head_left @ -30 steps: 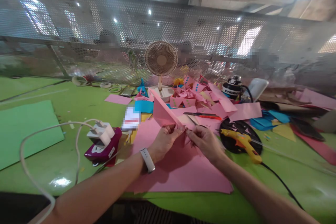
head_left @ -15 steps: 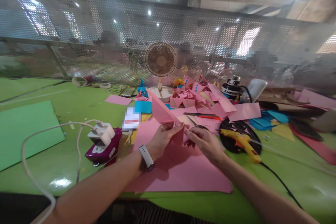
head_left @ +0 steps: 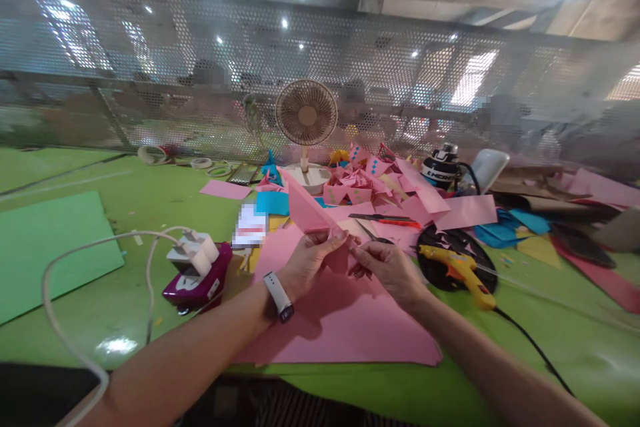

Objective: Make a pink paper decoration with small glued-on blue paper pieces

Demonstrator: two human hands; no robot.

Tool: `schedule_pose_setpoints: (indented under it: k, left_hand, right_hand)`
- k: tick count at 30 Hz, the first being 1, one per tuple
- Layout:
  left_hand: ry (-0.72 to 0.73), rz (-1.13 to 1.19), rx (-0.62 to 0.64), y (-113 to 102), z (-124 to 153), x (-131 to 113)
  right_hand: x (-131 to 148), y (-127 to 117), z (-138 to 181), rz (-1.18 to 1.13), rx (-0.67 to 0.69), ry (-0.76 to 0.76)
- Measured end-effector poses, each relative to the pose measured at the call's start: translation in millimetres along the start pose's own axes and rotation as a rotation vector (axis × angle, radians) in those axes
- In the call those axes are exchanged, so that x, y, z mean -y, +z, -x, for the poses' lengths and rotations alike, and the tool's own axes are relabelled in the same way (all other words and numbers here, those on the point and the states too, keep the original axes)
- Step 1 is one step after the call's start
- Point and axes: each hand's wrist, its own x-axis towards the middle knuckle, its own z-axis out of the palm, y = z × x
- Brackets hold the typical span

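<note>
Pinching folded pink paper [head_left: 306, 205], left hand [head_left: 311, 261] and right hand [head_left: 389, 268] have barely shifted — edge work seemingly unfinished — pink sheets [head_left: 345, 340] beneath the fingers

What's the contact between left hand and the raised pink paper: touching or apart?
Touching. The head view shows the left hand gripping the raised pink paper, thumb lying across it.

Left hand [head_left: 311, 259] and right hand [head_left: 393, 270] pinching pink paper [head_left: 306, 205], glue gun [head_left: 457, 269]
</note>
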Motion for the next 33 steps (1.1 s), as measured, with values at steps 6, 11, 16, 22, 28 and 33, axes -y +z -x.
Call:
schedule_pose_setpoints:
  k: [6,11,16,22,28,33]
  left_hand:
    - [0.001,-0.013,-0.016,0,1,-4]
    - [0.012,-0.054,-0.066,-1,0,-3]
    - [-0.002,-0.049,-0.058,-4,-1,1]
    - [-0.019,0.004,-0.044,-4,-1,2]
    - [-0.015,0.029,-0.014,-4,-2,2]
    - [-0.032,0.013,-0.037,-6,-3,4]
  right_hand:
    - [2,1,2,-0.017,0.019,0.012]
    - [3,2,2,0.001,0.000,-0.016]
    - [1,-1,2,0.039,0.022,0.004]
    - [-5,-6,1,0.076,-0.010,-0.104]
    - [-8,-5,-2,0.086,-0.049,-0.095]
    - [-8,-7,-2,0.138,-0.031,-0.133]
